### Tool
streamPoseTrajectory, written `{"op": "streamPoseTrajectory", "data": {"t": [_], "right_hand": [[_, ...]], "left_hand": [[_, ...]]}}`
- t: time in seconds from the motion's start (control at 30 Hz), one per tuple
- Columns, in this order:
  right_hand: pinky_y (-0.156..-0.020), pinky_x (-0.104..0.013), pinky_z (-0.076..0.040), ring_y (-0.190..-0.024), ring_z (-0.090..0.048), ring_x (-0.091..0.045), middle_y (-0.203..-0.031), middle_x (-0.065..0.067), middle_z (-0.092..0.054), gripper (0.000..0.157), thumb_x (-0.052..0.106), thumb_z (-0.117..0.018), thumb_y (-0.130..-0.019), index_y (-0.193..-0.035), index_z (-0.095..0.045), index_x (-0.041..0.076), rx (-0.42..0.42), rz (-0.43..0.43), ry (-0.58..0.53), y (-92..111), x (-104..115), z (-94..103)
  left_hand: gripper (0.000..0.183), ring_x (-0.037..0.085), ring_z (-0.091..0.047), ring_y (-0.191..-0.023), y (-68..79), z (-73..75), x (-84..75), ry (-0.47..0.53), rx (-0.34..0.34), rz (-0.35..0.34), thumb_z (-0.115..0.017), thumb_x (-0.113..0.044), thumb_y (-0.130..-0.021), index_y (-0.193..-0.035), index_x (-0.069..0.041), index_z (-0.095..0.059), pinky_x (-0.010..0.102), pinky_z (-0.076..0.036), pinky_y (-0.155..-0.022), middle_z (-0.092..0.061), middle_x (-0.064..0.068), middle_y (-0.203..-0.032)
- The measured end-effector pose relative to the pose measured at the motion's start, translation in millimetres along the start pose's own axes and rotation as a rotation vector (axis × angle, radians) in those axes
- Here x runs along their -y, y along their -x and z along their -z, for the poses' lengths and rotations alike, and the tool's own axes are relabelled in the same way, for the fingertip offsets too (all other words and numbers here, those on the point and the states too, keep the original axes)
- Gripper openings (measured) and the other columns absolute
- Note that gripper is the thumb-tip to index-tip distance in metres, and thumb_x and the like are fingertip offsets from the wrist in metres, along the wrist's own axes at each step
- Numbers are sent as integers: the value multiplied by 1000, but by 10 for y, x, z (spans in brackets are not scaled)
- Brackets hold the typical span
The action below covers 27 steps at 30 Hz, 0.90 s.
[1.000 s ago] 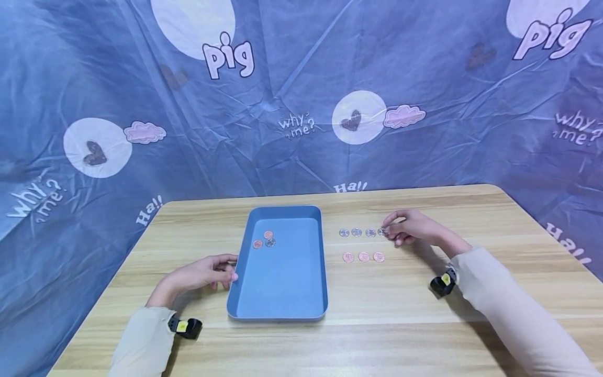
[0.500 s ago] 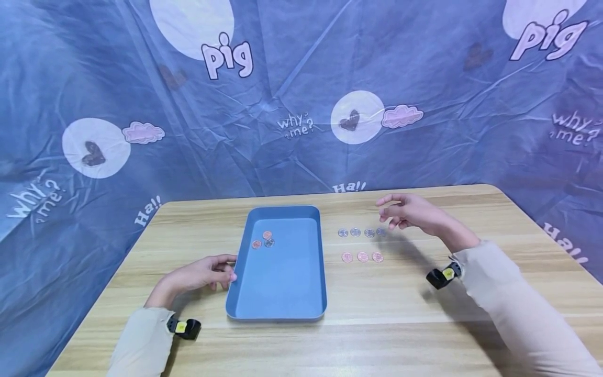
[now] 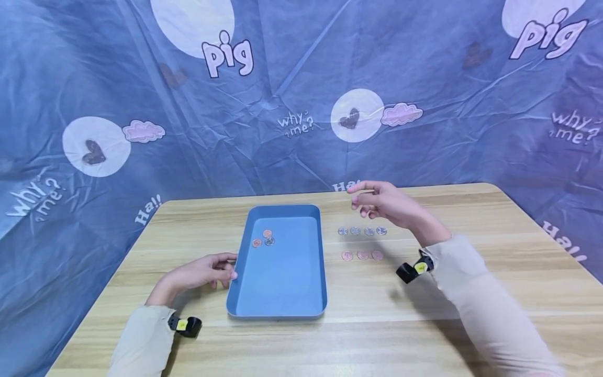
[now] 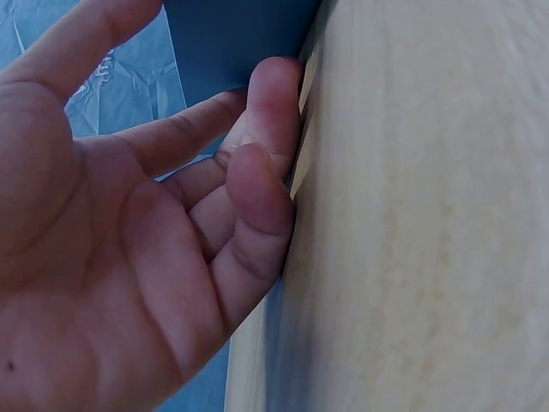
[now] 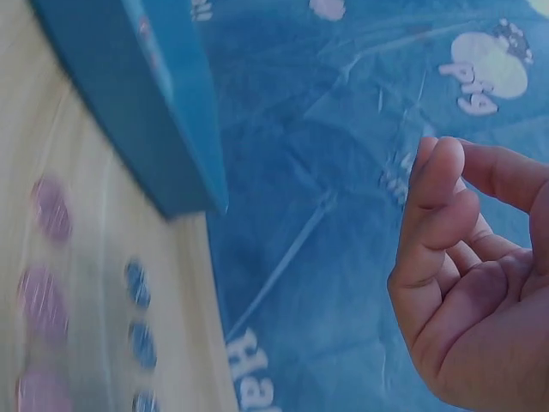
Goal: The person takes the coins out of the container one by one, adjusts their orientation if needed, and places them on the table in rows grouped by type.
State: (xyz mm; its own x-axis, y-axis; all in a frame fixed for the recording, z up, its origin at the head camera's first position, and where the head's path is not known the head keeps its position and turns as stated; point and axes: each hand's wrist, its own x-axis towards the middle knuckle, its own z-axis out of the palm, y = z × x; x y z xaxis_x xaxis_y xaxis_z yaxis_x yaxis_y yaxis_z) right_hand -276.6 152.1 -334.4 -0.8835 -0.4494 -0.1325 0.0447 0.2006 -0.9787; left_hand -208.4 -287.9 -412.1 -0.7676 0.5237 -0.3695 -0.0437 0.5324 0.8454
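My left hand (image 3: 200, 272) rests against the left side of a blue tray (image 3: 278, 313), fingertips at its outer wall. The left wrist view has these fingers loosely bent near the table. Inside the tray lie two copper coins (image 3: 256, 243) and one silver coin (image 3: 269, 241), close together. Raised above the table, my right hand (image 3: 388, 205) has loosely bent fingers and holds nothing visible. Below it on the wood is a row of several silver coins (image 3: 355, 231). Nearer to me, three copper coins (image 3: 362, 255) form a second row.
The wooden table (image 3: 377, 335) carries the tray and coins. Behind its far edge hangs a blue printed cloth (image 3: 282, 78). A black wrist camera (image 3: 414, 269) is strapped at the right sleeve, and another wrist camera (image 3: 188, 326) at the left.
My right hand has left the rightmost silver coin, risen, and moved leftward above the rows. That coin now lies in the silver row. The left hand and tray have stayed put.
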Motion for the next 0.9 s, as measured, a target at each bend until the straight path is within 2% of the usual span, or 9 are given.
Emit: {"op": "streamPoseTrajectory", "data": {"t": [0.2,0.4,0.53,0.67,0.9], "right_hand": [[-58,-20,-40,-65,-57,-9,-86,2,-62,30,9,-49,-98,-128,-48,6,50,32,-55,-120,167,-272],[-56,-19,-40,-64,-57,-8,-85,2,-63,28,7,-50,-98,-126,-50,7,101,36,-137,-253,240,-527],[-55,-17,-41,-62,-58,-7,-85,2,-64,36,7,-51,-97,-132,-46,1,125,30,-179,-352,272,-696],[-53,-16,-41,-61,-58,-6,-86,2,-65,41,7,-52,-97,-136,-44,-1,147,21,-208,-463,271,-870],[-55,-18,-43,-63,-60,-7,-87,2,-66,35,8,-54,-96,-131,-51,4,176,-30,-269,-676,176,-1143]], "left_hand": [[73,17,-58,-85,2,1,-15,3,-6,7,-62,-24,-93,-147,9,-25,27,-47,-69,-59,5,-99],[73,17,-59,-85,-4,5,-5,4,-2,4,-62,-23,-93,-146,11,-25,27,-48,-69,-59,5,-99],[73,17,-59,-84,-6,6,5,8,-1,2,-62,-22,-93,-146,11,-25,27,-48,-69,-59,5,-98],[73,17,-59,-85,4,1,5,17,1,1,-62,-22,-93,-146,11,-24,27,-48,-69,-58,5,-99],[74,17,-59,-85,0,7,5,13,4,-6,-62,-23,-93,-146,11,-24,27,-48,-70,-59,5,-99]]}}
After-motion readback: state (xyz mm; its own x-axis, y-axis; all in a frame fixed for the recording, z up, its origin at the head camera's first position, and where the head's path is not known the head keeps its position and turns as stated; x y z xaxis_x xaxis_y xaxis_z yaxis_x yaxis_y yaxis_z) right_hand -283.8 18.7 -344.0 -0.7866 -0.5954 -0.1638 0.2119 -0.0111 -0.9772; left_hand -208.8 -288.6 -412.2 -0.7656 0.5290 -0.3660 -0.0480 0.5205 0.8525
